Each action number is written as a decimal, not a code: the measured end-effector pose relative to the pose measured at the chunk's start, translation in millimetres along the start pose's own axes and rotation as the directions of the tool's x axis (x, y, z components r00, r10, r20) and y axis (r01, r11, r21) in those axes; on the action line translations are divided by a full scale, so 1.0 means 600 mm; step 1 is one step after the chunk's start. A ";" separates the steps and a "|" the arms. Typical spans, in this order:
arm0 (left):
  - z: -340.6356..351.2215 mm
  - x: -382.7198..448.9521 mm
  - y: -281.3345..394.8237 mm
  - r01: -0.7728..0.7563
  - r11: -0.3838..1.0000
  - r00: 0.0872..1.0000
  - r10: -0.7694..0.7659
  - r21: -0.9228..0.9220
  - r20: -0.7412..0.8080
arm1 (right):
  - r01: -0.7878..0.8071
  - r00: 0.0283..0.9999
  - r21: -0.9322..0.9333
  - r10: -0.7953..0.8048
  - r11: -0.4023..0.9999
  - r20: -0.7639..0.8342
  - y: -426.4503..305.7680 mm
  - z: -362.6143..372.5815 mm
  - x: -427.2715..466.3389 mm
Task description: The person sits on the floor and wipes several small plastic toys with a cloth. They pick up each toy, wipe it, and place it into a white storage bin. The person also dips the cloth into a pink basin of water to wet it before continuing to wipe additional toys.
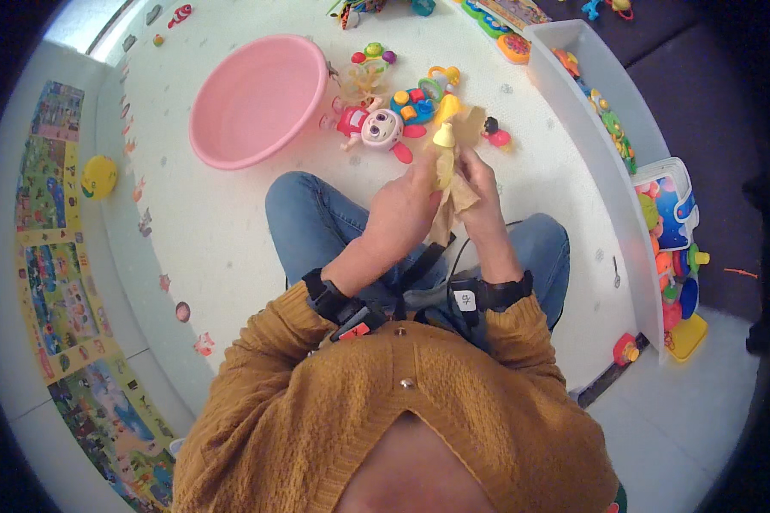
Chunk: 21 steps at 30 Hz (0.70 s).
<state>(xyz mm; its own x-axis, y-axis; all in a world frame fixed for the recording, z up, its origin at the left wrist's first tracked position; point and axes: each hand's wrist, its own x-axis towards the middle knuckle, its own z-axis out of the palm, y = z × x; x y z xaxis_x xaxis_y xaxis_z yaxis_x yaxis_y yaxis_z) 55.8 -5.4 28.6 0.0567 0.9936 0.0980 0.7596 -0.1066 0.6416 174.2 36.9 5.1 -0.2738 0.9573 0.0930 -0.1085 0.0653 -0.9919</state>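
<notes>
Above my lap, both hands meet around a small pale-yellow toy [444, 136] with a knobbed top. A thin tan cloth or wipe [460, 197] wraps it, hanging below my fingers and spreading out behind the toy. My left hand [399, 206] grips the toy and cloth from one side. My right hand [482, 187] pinches the cloth on the other side; its fingertips are partly hidden. Just beyond my hands lies a doll [382, 128] with a white head and red outfit. A blue toy with coloured buttons [412, 106] touches the doll's far side.
A pink plastic basin [256, 102] stands ahead on the left of the pale mat [231, 263]. A long white bin [590, 115] of toys borders the right. A small pink toy with a black top [497, 133] lies near my right hand. A yellow balloon [99, 177] rests far left.
</notes>
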 end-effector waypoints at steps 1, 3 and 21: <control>0.000 -0.001 0.002 -0.001 0.999 1.000 0.000 0.046 0.029 | 0.062 0.998 -0.082 -0.061 0.995 0.013 0.002 0.000 0.001; 0.001 -0.003 0.006 -0.030 0.989 0.998 0.022 0.143 0.058 | 0.083 0.996 -0.156 -0.087 0.984 -0.015 0.006 -0.004 0.004; -0.049 0.037 -0.016 0.072 0.994 0.997 -0.076 -0.083 -0.035 | -0.254 0.967 0.244 0.251 0.936 0.041 -0.005 -0.021 -0.002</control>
<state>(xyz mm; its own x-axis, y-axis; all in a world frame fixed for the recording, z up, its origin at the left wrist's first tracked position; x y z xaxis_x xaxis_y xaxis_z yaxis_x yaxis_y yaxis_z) 30.5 16.4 46.9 -0.0239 0.9968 0.0762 0.7055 -0.0372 0.7077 186.6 39.3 7.0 -0.3313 0.9306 -0.1559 -0.2653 -0.2504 -0.9311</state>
